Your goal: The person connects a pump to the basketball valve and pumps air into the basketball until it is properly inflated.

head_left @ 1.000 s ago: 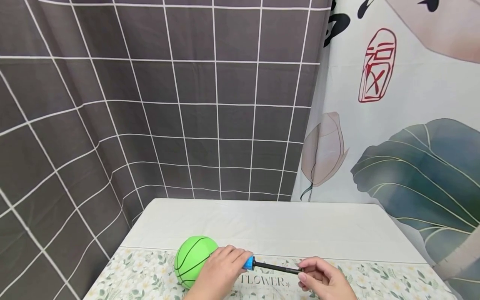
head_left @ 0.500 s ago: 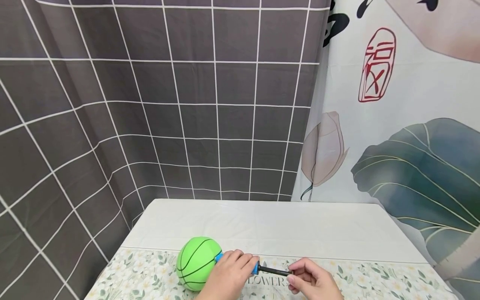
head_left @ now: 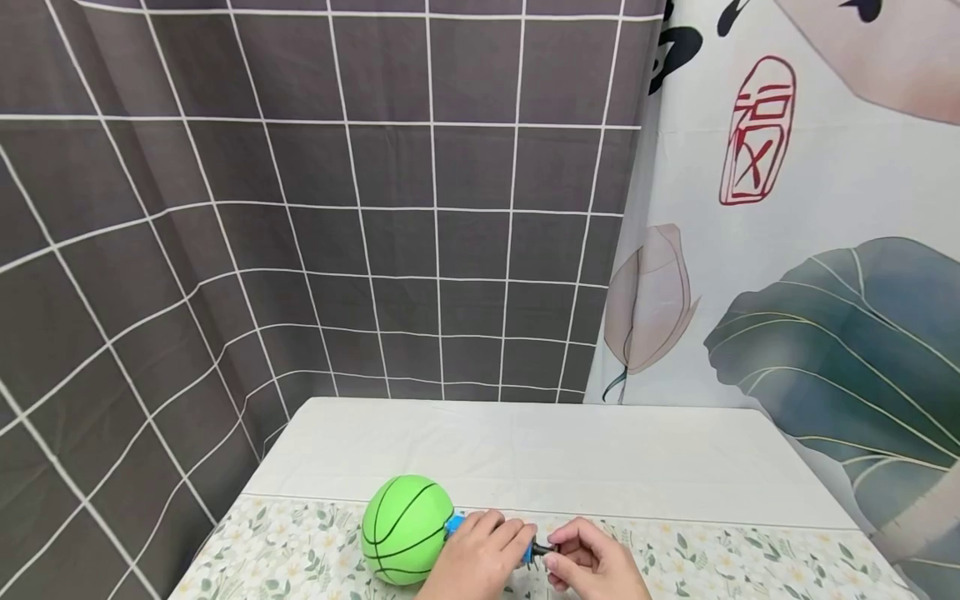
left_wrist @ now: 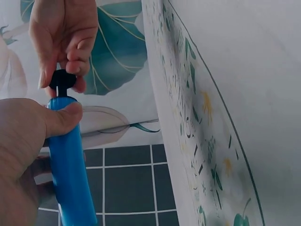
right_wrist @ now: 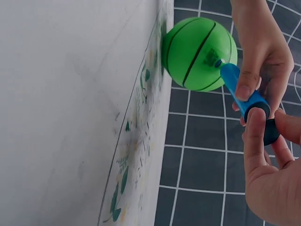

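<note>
A green ball with black basketball lines [head_left: 407, 530] rests on the table at my left. Its right side meets the end of a blue hand pump [right_wrist: 233, 84]. My left hand [head_left: 480, 557] grips the pump's blue barrel [left_wrist: 70, 162], thumb across it near the black end. The thumb and fingers of my right hand [head_left: 592, 560] pinch the black pump handle [left_wrist: 62, 79]. Only a short piece of the black rod shows between handle and barrel. In the head view, my left hand covers most of the barrel.
The table [head_left: 540, 450] has a plain white back part and a flowered cloth strip [head_left: 720, 554] along the front. A dark grid curtain [head_left: 465, 250] hangs behind and at the left. A white curtain with painted leaves [head_left: 675, 350] hangs at the right.
My right hand has moved left, sliding the black rod almost wholly into the blue barrel. The ball and my left hand with the pump have shifted slightly right.
</note>
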Available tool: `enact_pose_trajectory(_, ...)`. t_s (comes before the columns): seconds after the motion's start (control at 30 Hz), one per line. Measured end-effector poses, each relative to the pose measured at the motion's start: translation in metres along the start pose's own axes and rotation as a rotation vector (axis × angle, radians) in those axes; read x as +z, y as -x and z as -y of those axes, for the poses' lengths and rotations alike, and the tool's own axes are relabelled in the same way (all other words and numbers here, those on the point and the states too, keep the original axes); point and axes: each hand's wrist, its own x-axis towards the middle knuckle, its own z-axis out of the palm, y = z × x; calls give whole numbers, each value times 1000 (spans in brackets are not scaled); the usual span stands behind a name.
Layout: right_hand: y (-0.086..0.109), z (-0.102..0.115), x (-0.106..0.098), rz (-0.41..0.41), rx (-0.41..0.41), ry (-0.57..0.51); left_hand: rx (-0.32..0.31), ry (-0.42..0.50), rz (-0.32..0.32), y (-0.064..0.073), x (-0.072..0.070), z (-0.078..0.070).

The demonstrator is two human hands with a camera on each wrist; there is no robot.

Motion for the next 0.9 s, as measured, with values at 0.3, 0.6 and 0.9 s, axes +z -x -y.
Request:
enact_pose_trajectory(0.3, 7, 5, -15, -26, 87, -34, -8, 76, 23, 1, -4, 9)
enact_pose_trajectory(0.6, 16, 8, -39, -93, 82, -21, -53, 78, 8, 8, -10, 26)
enact_pose_trajectory(0.9, 22, 8, -53, -143, 136, -33, -68, 78, 23, 8, -16, 30)
